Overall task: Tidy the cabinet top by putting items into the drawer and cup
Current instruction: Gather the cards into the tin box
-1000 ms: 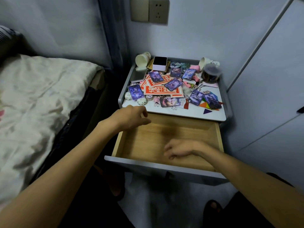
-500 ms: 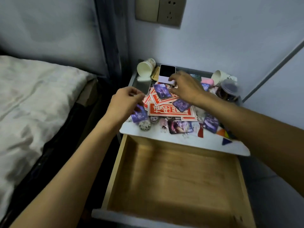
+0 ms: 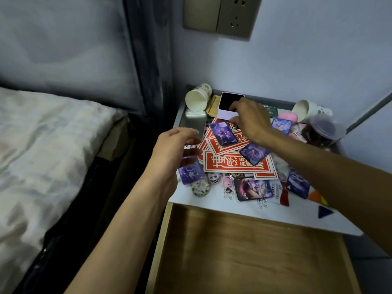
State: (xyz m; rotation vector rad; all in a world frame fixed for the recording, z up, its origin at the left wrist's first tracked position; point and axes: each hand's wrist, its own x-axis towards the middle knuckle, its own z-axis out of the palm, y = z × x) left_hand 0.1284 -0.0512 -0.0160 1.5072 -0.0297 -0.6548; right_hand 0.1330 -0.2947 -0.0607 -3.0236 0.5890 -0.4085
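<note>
Reaching over the red printed papers [image 3: 233, 166], the right hand [image 3: 250, 122] bends its fingers down at the front edge of the white box [image 3: 228, 105]; I cannot tell if its grip pinches anything. The left hand [image 3: 171, 149] hovers above a purple card [image 3: 191, 172], grip loosely spread. The paper cup [image 3: 197, 98] lies on its side at the back left of the cabinet top [image 3: 275, 213], and the wooden drawer [image 3: 244, 251] stands open below

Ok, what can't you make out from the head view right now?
Head view only.
Right hand: its own back hides the fingertips; grip on the white box or a card is unclear.
Left hand: motion blur; whether it holds the purple card is unclear.
Drawer: front cut off by the bottom edge.
Jar: contents too dark.
</note>
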